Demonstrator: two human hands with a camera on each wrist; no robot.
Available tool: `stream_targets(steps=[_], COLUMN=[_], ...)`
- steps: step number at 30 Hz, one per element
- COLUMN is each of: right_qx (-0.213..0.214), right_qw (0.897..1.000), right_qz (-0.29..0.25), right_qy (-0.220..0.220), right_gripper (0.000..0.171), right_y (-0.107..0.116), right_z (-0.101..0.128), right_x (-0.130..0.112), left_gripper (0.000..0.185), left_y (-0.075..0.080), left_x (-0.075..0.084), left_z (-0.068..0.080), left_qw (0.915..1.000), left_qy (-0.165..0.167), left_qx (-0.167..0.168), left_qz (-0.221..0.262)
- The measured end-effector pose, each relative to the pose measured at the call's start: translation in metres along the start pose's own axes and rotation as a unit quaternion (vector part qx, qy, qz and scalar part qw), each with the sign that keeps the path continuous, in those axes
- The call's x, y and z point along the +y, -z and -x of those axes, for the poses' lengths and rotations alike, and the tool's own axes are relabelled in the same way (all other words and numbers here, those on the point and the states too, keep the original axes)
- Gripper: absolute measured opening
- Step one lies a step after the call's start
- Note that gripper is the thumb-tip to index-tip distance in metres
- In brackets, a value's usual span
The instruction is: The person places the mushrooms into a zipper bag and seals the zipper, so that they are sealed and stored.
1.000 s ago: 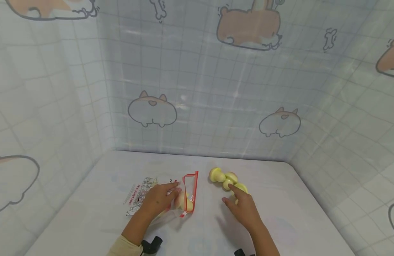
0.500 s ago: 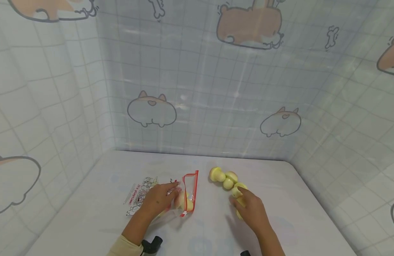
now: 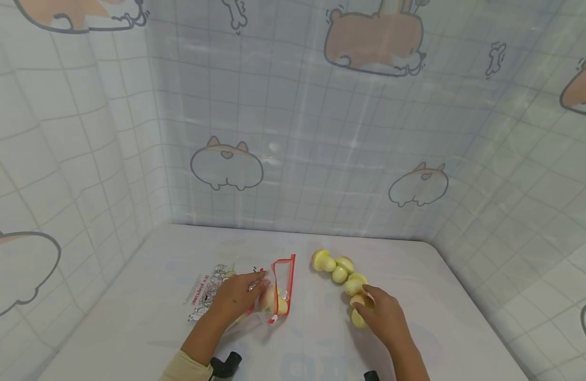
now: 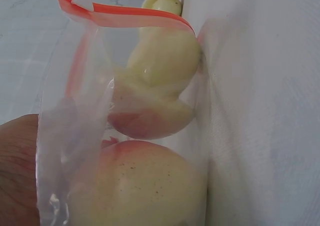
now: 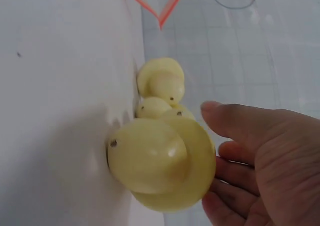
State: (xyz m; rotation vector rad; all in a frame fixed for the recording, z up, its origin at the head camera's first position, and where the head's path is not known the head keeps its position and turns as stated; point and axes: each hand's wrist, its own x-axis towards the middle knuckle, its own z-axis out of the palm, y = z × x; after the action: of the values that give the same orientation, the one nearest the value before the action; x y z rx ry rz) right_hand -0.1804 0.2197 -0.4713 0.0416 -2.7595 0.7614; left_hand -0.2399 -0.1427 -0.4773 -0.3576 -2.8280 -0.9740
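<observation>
The left hand (image 3: 236, 297) pins down a clear zip bag (image 3: 277, 288) with a red seal on the bench (image 3: 145, 296), its fingers pinching the bag near the mouth, with a couple of pale toy mushrooms (image 4: 160, 93) already inside. The right hand (image 3: 385, 317) curls its fingers round the nearest mushroom (image 3: 358, 309) in the loose row (image 3: 340, 270) lying just right of the bag. Judging by this, a pick-up is under way; the next move calls for lifting the piece clear of its neighbours and carrying it to the bag's open mouth.
</observation>
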Motion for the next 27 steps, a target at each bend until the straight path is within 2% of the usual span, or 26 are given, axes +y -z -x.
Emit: stream_targets(steps=[7, 12, 20, 27], right_qx=[-0.033, -0.048, -0.036, -0.032], right_qw=[0.999, 0.998, 0.999, 0.999], right_qz=[0.005, 0.004, 0.020, 0.015], right_qy=[-0.028, -0.033, -0.025, -0.029], right_gripper=[0.054, 0.056, 0.045, 0.042], right_y=[0.0039, 0.0043, 0.0035, 0.0035], right_z=[0.0025, 0.0022, 0.0000, 0.0013], right_x=[0.0048, 0.0076, 0.0069, 0.0059], left_gripper=[0.040, 0.041, 0.041, 0.041], left_y=[-0.0010, -0.0003, 0.0002, 0.0005], left_x=[0.0000, 0.0006, 0.0009, 0.0012], left_z=[0.0007, 0.0021, 0.0018, 0.0027], left_qw=[1.0000, 1.0000, 1.0000, 0.9999], left_qy=[-0.001, -0.002, -0.001, 0.006], left_qx=[0.000, 0.002, -0.001, -0.002], left_qz=[0.002, 0.008, 0.007, 0.014])
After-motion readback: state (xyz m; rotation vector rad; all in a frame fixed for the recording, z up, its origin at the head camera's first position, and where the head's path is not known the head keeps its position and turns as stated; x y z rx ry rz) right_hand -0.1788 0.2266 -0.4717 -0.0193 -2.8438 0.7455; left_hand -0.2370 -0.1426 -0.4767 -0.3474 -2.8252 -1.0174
